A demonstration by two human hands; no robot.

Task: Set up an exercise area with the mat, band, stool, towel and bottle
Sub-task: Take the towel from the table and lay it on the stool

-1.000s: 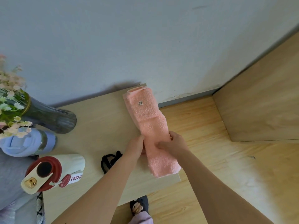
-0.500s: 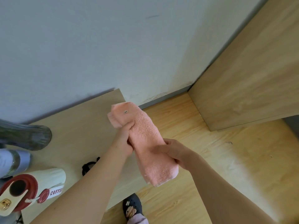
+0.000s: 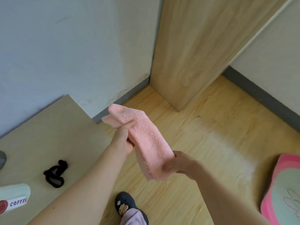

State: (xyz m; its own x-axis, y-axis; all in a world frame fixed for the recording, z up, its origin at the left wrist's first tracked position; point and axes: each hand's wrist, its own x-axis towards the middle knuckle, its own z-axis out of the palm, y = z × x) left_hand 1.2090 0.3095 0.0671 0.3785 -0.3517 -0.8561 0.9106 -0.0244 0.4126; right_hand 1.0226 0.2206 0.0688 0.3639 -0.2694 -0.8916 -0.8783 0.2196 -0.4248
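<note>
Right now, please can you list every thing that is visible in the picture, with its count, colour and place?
towel: one, pink, folded, held in the air by both hands
band: one, black, on the tabletop
table: one, light wood, left side
bottle: one, white with COFFEE label, bottom left, cut off
cushion: one, pink and green, right edge
wooden panel: one, light wood, against the wall
shoe: one, dark, on the floor
left hand: gripping the towel's upper part
right hand: gripping the towel's lower end

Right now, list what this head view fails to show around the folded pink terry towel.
- White "COFFEE" cup: cut off by the left edge; lid unseen.
- Pink and green mat: cropped by the right edge.
- Left hand and right hand: fingertips hidden behind the towel.
- Towel's small label: too blurred to read.
- Dark shoe: partly covered by trouser cuff.
</note>
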